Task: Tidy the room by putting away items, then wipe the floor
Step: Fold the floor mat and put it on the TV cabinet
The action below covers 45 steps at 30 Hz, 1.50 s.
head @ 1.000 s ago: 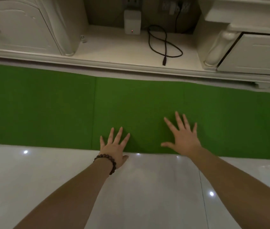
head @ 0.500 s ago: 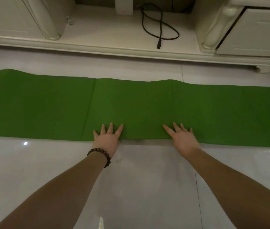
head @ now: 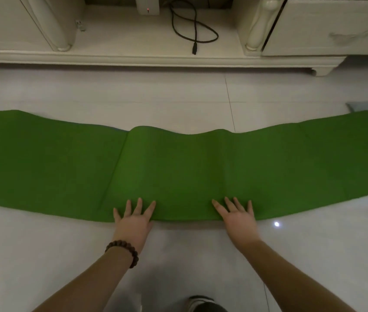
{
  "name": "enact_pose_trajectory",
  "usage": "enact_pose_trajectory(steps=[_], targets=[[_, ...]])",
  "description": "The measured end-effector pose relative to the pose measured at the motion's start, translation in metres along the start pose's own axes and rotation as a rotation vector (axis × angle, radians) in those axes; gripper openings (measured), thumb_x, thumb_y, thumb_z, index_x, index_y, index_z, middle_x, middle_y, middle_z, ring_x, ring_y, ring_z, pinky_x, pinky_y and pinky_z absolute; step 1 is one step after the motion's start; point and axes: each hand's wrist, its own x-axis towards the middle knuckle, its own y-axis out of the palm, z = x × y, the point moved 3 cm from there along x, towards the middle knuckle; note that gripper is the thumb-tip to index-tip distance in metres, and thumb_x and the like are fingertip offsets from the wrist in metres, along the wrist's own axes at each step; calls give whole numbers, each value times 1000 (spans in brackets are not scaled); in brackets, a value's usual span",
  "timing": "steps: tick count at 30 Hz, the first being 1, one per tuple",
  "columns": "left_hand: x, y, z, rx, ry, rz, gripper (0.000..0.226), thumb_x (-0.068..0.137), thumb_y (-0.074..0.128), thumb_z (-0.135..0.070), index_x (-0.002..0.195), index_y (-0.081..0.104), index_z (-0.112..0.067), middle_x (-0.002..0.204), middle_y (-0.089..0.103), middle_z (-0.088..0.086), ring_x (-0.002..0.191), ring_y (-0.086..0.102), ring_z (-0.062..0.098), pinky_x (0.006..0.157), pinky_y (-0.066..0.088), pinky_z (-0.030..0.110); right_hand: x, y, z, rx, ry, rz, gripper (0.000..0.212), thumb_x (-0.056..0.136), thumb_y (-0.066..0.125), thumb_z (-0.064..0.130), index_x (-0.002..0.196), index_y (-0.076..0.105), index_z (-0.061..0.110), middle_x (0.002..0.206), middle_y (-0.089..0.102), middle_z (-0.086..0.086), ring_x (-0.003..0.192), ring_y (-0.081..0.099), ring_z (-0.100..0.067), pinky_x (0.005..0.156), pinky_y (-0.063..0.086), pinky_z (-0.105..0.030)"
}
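Glossy white floor tiles (head: 178,102) are lying under a long green mat (head: 178,167); left hand (head: 133,224) and right hand (head: 238,219) are pressing flat, fingers spread, on its near edge

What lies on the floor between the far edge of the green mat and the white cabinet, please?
In the head view, only bare glossy tile floor separates the green mat from the white cabinet.

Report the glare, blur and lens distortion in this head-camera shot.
Head view: dim, warm lighting; small bright glare spots on the glossy floor tiles, more at the lower left; wide-angle bending bows the green mat and the cabinet base; the drawer handle at upper right is smeared; left hand and right hand are fairly sharp.
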Motion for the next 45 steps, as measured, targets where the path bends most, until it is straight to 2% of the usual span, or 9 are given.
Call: enact_pose_trajectory(steps=[2,4,6,8,11,29,35,40,45], targets=[[-16,12,-3,9,-12,-6,58,104,25,-34,152,-8,-34,162,-5,7,147,-4,36,115,5,63,-18,10,6,9,-26,-53,79,61,81,10,132,54,33,127,60,-17,115,59,-37,92,41,-68],[-28,18,-13,38,-8,-31,62,104,26,-34,150,-15,-31,160,-15,9,146,-10,40,114,4,65,-32,27,5,1,-32,-41,84,40,89,10,118,67,30,109,71,-12,97,69,-32,81,51,-63],[-28,18,-31,44,53,-77,72,101,31,-43,145,-25,-34,156,-27,7,144,-15,41,113,4,66,-41,31,-2,40,-29,-30,88,52,84,8,132,55,30,125,63,-11,114,61,-32,95,40,-61],[-21,16,-49,44,119,-58,80,98,37,-48,136,-32,-41,149,-37,0,143,-19,42,110,2,69,-45,28,-23,58,46,-139,89,75,65,4,148,24,34,152,32,-12,140,30,-35,110,17,-61],[-8,17,-62,54,114,23,76,98,38,-47,140,-26,-50,152,-35,-4,141,-23,43,107,2,73,-47,26,-81,32,220,-68,84,89,40,3,150,-9,34,160,-8,-7,146,-10,-32,115,-5,-57],[-4,24,-68,59,207,108,70,99,37,-47,144,-17,-51,157,-26,-6,144,-17,39,108,8,72,-89,48,-95,140,429,164,89,87,35,-8,149,-16,31,158,-19,-9,144,-16,-36,113,2,-64],[0,26,0,119,30,-86,100,87,36,9,141,-31,-42,155,-30,6,143,-18,42,113,9,67,-79,37,-8,156,152,17,87,94,46,42,142,-27,37,150,-34,-8,140,-28,-36,109,-9,-68],[13,21,77,145,-126,-112,97,85,28,14,144,-28,-40,158,-19,14,145,-10,43,114,11,63,-44,28,79,81,-117,39,91,94,44,11,141,-27,44,149,-39,-2,139,-28,-36,107,-6,-70],[-4,26,78,135,-139,-65,91,88,28,13,148,-22,-34,158,-13,20,144,-7,46,113,8,66,-30,24,104,-6,-186,176,101,89,41,-7,140,-25,49,152,-34,2,141,-23,-36,107,3,-72]])
